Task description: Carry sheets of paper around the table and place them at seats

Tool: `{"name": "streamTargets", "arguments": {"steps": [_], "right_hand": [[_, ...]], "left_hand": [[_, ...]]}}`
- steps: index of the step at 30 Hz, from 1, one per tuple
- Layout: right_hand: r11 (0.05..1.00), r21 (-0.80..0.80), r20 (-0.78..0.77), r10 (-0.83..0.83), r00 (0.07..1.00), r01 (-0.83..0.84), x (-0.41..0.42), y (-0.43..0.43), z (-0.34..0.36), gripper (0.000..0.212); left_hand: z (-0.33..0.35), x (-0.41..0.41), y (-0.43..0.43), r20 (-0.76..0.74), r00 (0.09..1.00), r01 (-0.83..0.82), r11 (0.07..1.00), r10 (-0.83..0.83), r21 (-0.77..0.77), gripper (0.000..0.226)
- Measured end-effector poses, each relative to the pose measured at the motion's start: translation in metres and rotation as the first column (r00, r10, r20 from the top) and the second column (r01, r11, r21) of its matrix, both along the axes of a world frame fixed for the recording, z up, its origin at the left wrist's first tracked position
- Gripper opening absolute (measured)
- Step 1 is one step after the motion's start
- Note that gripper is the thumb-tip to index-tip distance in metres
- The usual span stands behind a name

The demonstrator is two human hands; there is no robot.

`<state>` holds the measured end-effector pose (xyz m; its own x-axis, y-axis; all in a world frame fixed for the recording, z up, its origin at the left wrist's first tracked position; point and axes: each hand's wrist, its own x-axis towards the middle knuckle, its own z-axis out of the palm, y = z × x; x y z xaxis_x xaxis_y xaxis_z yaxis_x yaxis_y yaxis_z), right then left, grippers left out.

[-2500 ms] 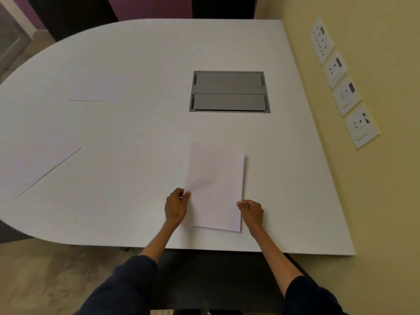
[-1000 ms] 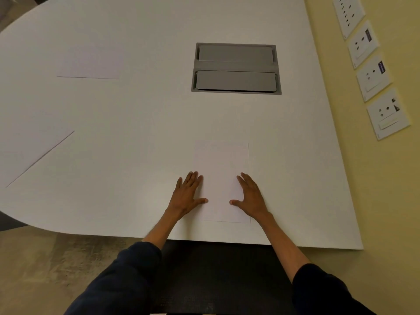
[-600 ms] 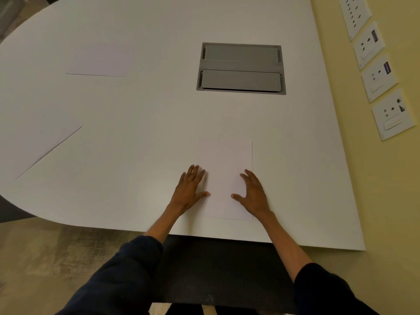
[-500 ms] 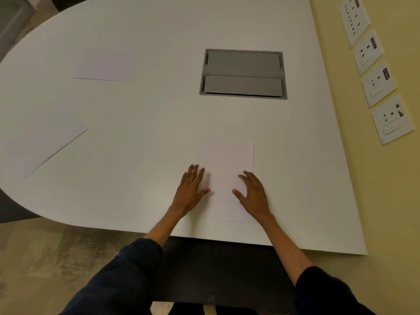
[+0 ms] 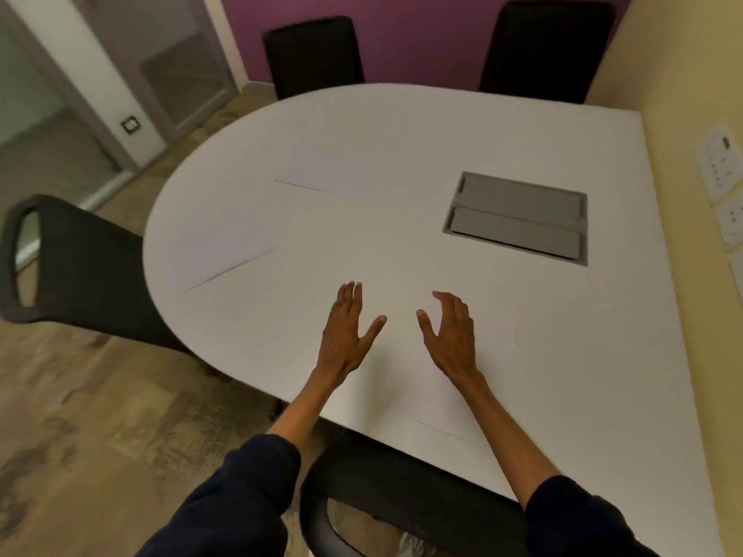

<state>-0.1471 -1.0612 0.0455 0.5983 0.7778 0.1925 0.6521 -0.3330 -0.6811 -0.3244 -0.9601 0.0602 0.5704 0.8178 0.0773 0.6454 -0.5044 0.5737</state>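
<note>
My left hand (image 5: 347,329) and right hand (image 5: 450,335) hover spread and empty over the table (image 5: 402,126). The sheet (image 5: 442,396) lies flat by the near edge (thin, floppy, light); I'd pinch its side edges.

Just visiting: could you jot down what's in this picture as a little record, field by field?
setting: white table against a yellow wall
left hand: open, empty, above the table
right hand: open, empty
nearest sheet: flat by the near edge, released
other sheets: one at left, one farther back
chairs: four black, around the table
table hatch: grey, shut
</note>
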Motion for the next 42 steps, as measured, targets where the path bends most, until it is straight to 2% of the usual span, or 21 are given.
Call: {"name": "streamTargets", "arguments": {"steps": [5,10,15,21,27,33,39,42], "right_hand": [[0.986,0.114,0.018,0.123,0.992,-0.124,-0.063,0.059,0.042,0.044],[0.959,0.171,0.004,0.231,0.973,-0.228,-0.149,0.109,0.073,0.042],[0.925,0.184,-0.021,0.343,0.939,-0.333,-0.249,0.154,0.087,0.044],[0.843,0.297,-0.055,0.484,0.873,-0.449,-0.374,0.204,0.106,0.044],[0.716,0.386,-0.045,0.645,0.763,-0.582,-0.487,0.247,0.120,0.044],[0.640,0.484,-0.094,0.716,0.692,-0.597,-0.591,0.293,0.117,0.032],[0.587,0.455,-0.059,0.770,0.635,-0.670,-0.680,0.374,0.093,0.035],[0.600,0.444,-0.088,0.769,0.634,-0.666,-0.718,0.432,0.090,0.037]], "left_hand": [[0.035,-0.072,0.026,0.086,0.981,-0.182,0.977,0.173,0.113,0.078],[0.061,-0.173,0.051,0.163,0.930,-0.357,0.913,0.329,0.198,0.073],[0.072,-0.286,0.066,0.315,0.834,-0.531,0.813,0.452,0.238,0.068],[0.080,-0.418,0.076,0.357,0.717,-0.690,0.684,0.599,0.237,0.067],[0.086,-0.522,0.086,0.374,0.598,-0.800,0.556,0.709,0.226,0.069],[0.077,-0.611,0.108,0.355,0.514,-0.858,0.468,0.781,0.214,0.072],[0.068,-0.687,0.183,0.345,0.481,-0.876,0.422,0.806,0.234,0.073],[0.067,-0.723,0.239,0.337,0.470,-0.881,0.417,0.816,0.222,0.074]]}}
